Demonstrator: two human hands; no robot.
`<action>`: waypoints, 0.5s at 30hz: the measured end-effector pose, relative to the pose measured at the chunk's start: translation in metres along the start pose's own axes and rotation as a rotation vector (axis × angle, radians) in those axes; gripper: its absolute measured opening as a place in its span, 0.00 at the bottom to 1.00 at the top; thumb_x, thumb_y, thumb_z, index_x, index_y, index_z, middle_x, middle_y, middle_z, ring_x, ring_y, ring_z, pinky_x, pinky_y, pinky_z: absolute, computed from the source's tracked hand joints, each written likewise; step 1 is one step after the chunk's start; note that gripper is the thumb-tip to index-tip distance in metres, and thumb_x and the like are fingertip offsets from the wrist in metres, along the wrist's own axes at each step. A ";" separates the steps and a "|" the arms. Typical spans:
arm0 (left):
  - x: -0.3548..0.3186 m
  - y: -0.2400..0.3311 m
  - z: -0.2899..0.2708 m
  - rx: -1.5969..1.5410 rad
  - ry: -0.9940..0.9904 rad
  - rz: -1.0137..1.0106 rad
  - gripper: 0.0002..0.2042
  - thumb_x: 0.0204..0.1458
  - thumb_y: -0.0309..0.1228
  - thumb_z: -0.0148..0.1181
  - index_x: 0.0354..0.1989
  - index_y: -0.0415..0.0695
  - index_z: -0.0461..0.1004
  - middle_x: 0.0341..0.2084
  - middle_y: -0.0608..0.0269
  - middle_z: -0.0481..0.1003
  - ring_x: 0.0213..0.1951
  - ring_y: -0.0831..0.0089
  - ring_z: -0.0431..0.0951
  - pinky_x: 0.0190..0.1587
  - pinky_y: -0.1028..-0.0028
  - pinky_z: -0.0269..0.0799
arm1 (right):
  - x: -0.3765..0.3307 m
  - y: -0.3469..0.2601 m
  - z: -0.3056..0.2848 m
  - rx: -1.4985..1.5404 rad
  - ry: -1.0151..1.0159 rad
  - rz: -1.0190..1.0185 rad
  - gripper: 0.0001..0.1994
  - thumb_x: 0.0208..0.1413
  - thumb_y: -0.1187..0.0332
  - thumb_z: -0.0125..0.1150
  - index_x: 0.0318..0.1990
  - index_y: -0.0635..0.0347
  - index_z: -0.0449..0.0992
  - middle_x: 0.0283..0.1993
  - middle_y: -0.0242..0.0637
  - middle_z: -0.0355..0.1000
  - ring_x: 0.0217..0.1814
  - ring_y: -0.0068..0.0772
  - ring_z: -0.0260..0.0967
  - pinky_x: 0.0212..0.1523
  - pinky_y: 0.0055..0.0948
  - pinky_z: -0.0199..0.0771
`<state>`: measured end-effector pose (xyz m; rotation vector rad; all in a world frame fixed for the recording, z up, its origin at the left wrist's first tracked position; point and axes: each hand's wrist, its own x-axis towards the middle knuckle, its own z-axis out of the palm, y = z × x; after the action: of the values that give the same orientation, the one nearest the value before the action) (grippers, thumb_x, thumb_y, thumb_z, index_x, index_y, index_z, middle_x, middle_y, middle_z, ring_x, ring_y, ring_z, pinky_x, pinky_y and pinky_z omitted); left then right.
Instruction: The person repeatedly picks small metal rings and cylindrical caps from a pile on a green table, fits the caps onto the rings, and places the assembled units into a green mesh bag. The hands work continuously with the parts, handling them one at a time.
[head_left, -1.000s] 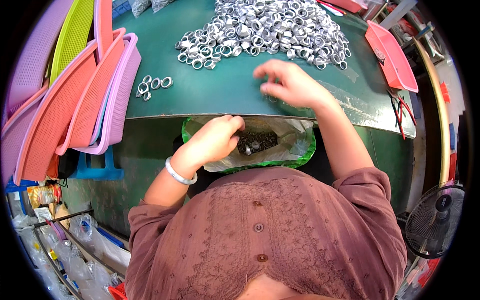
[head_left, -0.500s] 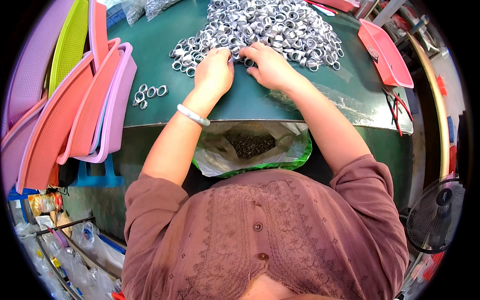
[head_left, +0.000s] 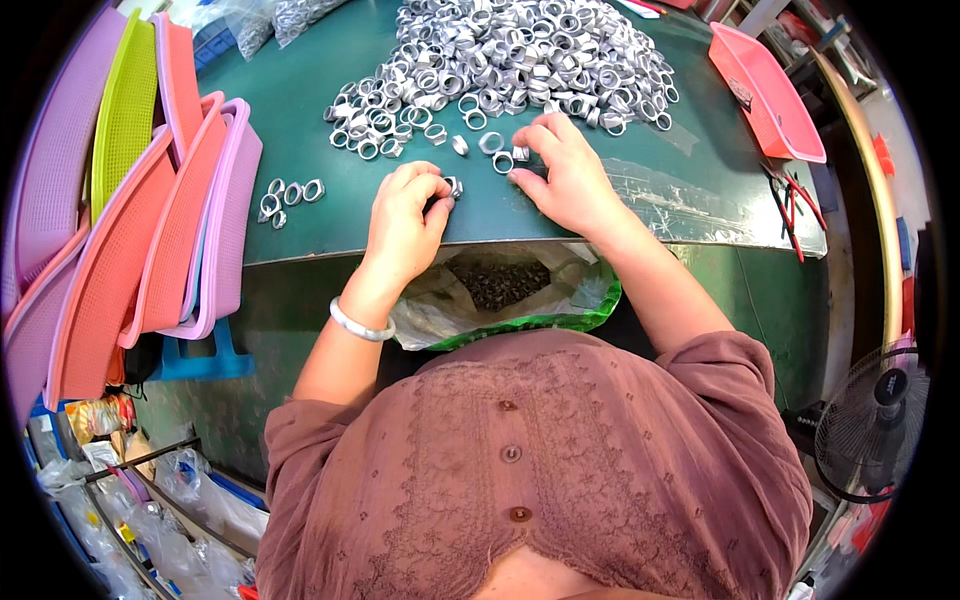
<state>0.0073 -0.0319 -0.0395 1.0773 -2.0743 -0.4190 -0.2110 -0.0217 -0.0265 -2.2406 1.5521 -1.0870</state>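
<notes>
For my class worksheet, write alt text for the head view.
A person's left hand holds a silvery ring at a green table; the right hand is at loose rings near a pile. An open bag sits nearer; baskets stand left.

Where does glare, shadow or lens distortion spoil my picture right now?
Head view: pale glare mixes with scuffs on the table's right side; head view: fisheye bowing toward the left rim, where the baskets curve, and black corners; head view: dark pieces in the bag are too small to tell apart; head view: both hands look fairly sharp.
</notes>
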 end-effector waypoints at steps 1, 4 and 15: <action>-0.003 0.003 0.001 0.029 0.030 0.025 0.06 0.41 0.19 0.60 0.28 0.40 0.72 0.36 0.61 0.74 0.37 0.65 0.73 0.39 0.70 0.69 | 0.000 -0.002 0.001 -0.070 0.001 0.034 0.14 0.44 0.70 0.65 0.39 0.58 0.70 0.37 0.37 0.67 0.37 0.41 0.68 0.36 0.36 0.69; -0.006 0.007 0.003 -0.046 0.023 -0.030 0.07 0.40 0.20 0.61 0.29 0.41 0.72 0.38 0.59 0.74 0.40 0.59 0.72 0.43 0.66 0.67 | 0.004 -0.008 0.008 -0.174 -0.026 0.046 0.16 0.43 0.61 0.66 0.35 0.58 0.69 0.30 0.39 0.68 0.34 0.44 0.69 0.34 0.39 0.69; -0.014 0.000 0.007 -0.982 0.026 -0.376 0.04 0.51 0.18 0.56 0.35 0.35 0.72 0.45 0.59 0.69 0.38 0.76 0.74 0.43 0.78 0.71 | 0.004 -0.006 0.005 -0.136 -0.084 0.048 0.11 0.46 0.68 0.63 0.38 0.53 0.74 0.30 0.38 0.68 0.30 0.41 0.69 0.31 0.36 0.70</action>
<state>0.0071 -0.0209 -0.0506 0.8124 -1.3139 -1.4093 -0.2028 -0.0235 -0.0252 -2.2900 1.6819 -0.8874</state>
